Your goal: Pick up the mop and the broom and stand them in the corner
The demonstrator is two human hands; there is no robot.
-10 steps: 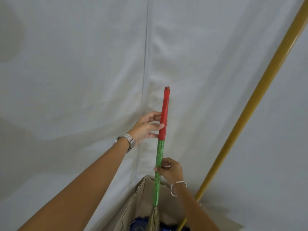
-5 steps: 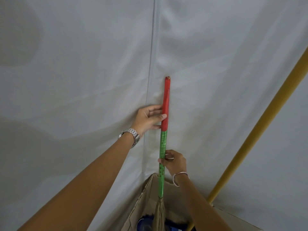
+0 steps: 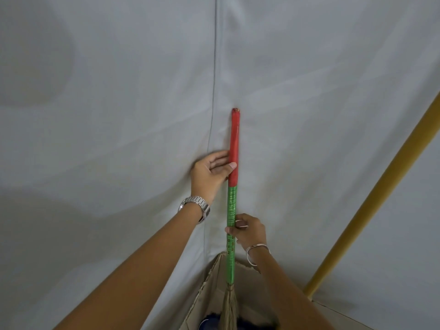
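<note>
The broom point(image 3: 232, 206) stands upright just right of the corner seam, its handle red on top and green below, with straw bristles at the bottom. My left hand point(image 3: 212, 173) holds the red part between thumb and fingers. My right hand point(image 3: 248, 231) pinches the green part lower down. A yellow pole point(image 3: 371, 191), probably the mop handle, leans against the right wall. Something blue point(image 3: 207, 323), mostly hidden, lies beneath the bristles.
White fabric walls meet at a vertical seam point(image 3: 213, 91). A brown cardboard piece point(image 3: 209, 284) lines the corner behind the bristles. A watch is on my left wrist and a bangle on my right.
The broom has shifted slightly toward the wall and stands straighter. Both hands kept their hold; my left fingers now lie flatter against the fabric.
</note>
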